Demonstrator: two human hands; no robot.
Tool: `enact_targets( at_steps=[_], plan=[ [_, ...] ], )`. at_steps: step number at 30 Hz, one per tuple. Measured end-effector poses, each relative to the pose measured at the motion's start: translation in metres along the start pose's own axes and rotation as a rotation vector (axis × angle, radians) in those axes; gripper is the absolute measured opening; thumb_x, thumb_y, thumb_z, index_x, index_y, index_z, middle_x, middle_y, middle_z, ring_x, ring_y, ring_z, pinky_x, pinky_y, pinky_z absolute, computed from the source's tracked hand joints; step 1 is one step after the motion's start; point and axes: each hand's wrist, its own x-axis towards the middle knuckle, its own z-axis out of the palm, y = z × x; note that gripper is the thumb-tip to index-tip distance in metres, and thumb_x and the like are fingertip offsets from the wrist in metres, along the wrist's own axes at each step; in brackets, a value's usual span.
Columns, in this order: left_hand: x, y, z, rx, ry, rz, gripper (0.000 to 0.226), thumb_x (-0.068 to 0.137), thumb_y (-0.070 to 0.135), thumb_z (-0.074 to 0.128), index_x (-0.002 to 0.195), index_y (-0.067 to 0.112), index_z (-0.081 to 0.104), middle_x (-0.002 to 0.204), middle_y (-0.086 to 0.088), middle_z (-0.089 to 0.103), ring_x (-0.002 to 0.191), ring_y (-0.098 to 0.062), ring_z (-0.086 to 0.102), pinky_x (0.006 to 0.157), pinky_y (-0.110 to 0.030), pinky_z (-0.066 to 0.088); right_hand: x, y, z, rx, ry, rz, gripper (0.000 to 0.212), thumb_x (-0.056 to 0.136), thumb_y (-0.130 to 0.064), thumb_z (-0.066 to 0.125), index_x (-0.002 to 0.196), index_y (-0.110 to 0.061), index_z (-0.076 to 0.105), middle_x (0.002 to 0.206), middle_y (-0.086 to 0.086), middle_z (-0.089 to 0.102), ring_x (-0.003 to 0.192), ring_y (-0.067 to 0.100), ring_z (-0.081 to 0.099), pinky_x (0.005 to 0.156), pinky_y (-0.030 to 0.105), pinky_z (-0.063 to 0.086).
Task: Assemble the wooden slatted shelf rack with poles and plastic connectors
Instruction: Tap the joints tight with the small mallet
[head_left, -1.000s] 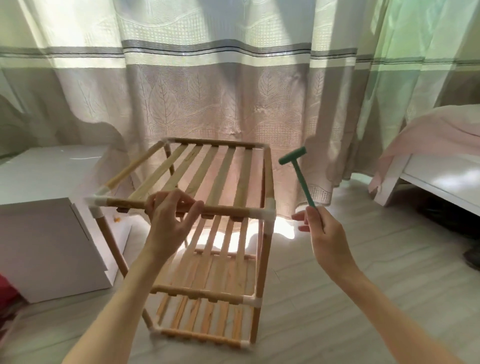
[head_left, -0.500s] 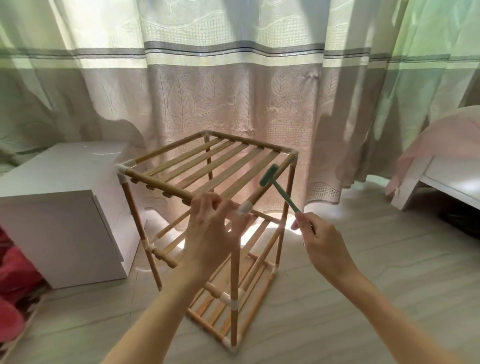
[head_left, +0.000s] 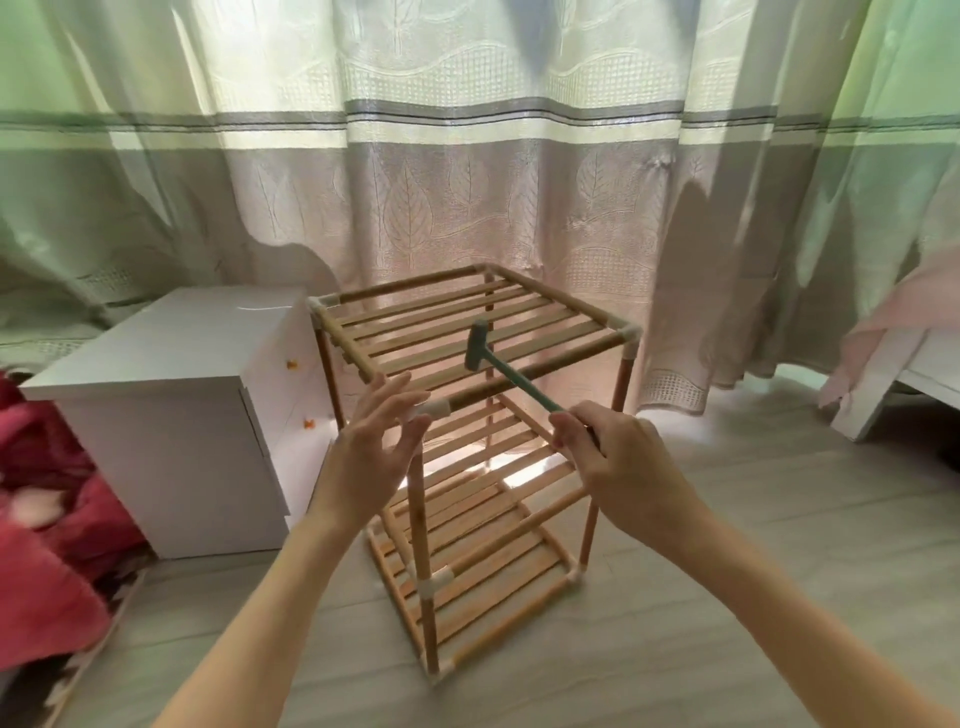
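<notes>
Rack (head_left: 470, 332), wooden slatted, three tiers: upright on floor (head_left: 727, 545), long axis vertical, near corner toward us.
We note left hand (head_left: 374, 447) released, fingers spread at that corner connector (head_left: 435, 408); right hand (head_left: 618, 457) grasping green mallet (head_left: 480, 348), head toward 10 o'clock.

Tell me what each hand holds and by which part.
Right hand grips the green mallet by its handle's lower end. Left hand holds nothing.

The rack (head_left: 470, 332) is honey-tan wood with white connectors (head_left: 629, 332). Over its top slats sits a teal mallet (head_left: 480, 347). Behind the rack, the curtain (head_left: 467, 171) is cream and beige with grey stripes and leaf motifs. Left of the rack stand a white cabinet (head_left: 171, 415) and red fabric (head_left: 41, 519).
</notes>
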Motion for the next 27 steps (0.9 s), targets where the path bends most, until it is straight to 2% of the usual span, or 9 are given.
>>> enact_targets(
  at_steps=[4,8,9,13,14,17,22,25,27],
  plan=[
    [-0.003,-0.012,-0.003,0.046,0.002,-0.008,0.043,0.086,0.070,0.032,0.123,0.050,0.038,0.148,0.010,0.031,0.135,-0.025,0.036,0.089,-0.060,0.047,0.016,-0.017,0.016,0.060,0.327,-0.184,0.016,0.095,-0.022,0.041,0.085,-0.013,0.051,0.051,-0.012,0.043,0.041,-0.002,0.050,0.040,0.005,0.034],
    [-0.004,-0.017,0.002,0.031,0.035,-0.034,0.056,0.087,0.069,0.031,0.134,0.038,0.033,0.148,0.014,0.025,0.139,-0.018,0.028,0.095,-0.059,0.044,-0.002,0.013,0.037,-0.203,-0.149,0.079,0.020,0.097,-0.032,0.037,0.080,-0.026,0.045,0.064,-0.011,0.051,0.051,-0.001,0.054,0.058,0.015,0.049],
    [-0.004,-0.016,0.003,0.024,0.033,-0.034,0.058,0.087,0.068,0.032,0.134,0.035,0.033,0.148,0.014,0.025,0.140,-0.015,0.026,0.097,-0.058,0.042,0.004,0.012,0.031,-0.180,-0.128,0.074,0.022,0.097,-0.029,0.037,0.077,-0.028,0.044,0.063,-0.010,0.050,0.049,-0.001,0.052,0.053,0.013,0.045],
    [-0.001,-0.012,0.000,0.018,0.014,-0.029,0.055,0.087,0.063,0.037,0.134,0.034,0.034,0.147,0.014,0.026,0.139,-0.020,0.029,0.095,-0.059,0.043,0.030,-0.023,0.003,0.049,0.390,-0.156,0.016,0.097,-0.020,0.039,0.084,-0.019,0.047,0.052,-0.010,0.043,0.039,0.003,0.047,0.039,0.009,0.035],
    [-0.002,-0.013,-0.001,0.022,0.006,-0.025,0.054,0.088,0.060,0.041,0.134,0.032,0.033,0.147,0.013,0.026,0.139,-0.019,0.028,0.096,-0.059,0.043,0.028,-0.021,0.006,0.006,0.340,-0.162,0.015,0.097,-0.023,0.038,0.086,-0.019,0.047,0.054,-0.008,0.046,0.041,0.003,0.048,0.041,0.009,0.037],
    [-0.006,-0.017,-0.005,0.047,-0.026,-0.002,0.060,0.085,0.045,0.058,0.137,0.027,0.032,0.148,0.009,0.026,0.141,-0.018,0.023,0.100,-0.060,0.037,0.009,-0.006,0.022,-0.334,-0.241,0.066,0.022,0.098,-0.033,0.034,0.082,-0.024,0.046,0.072,-0.007,0.055,0.057,0.001,0.053,0.059,0.016,0.047],
    [-0.005,-0.018,-0.006,0.088,-0.050,-0.013,0.073,0.079,0.028,0.068,0.140,0.028,0.028,0.151,0.010,0.023,0.142,-0.014,0.018,0.106,-0.057,0.032,0.025,-0.013,0.002,-0.031,0.376,-0.045,0.023,0.098,-0.022,0.038,0.079,-0.016,0.049,0.052,-0.010,0.042,0.041,0.001,0.049,0.039,0.011,0.034],
    [-0.006,-0.018,-0.005,0.090,-0.044,-0.006,0.073,0.080,0.028,0.068,0.140,0.032,0.027,0.151,0.010,0.023,0.142,-0.014,0.018,0.104,-0.060,0.033,0.012,-0.006,0.013,-0.403,-0.101,0.036,0.022,0.100,-0.030,0.034,0.087,-0.018,0.048,0.060,-0.013,0.044,0.046,0.001,0.045,0.044,0.012,0.030],
    [-0.005,-0.016,-0.003,0.084,-0.039,0.002,0.072,0.080,0.023,0.069,0.139,0.030,0.029,0.150,0.008,0.025,0.142,-0.016,0.019,0.103,-0.061,0.033,0.024,-0.005,0.000,-0.407,-0.094,0.027,0.026,0.099,-0.031,0.035,0.082,-0.018,0.050,0.061,-0.011,0.047,0.048,0.001,0.046,0.046,0.013,0.030]
  ],
)
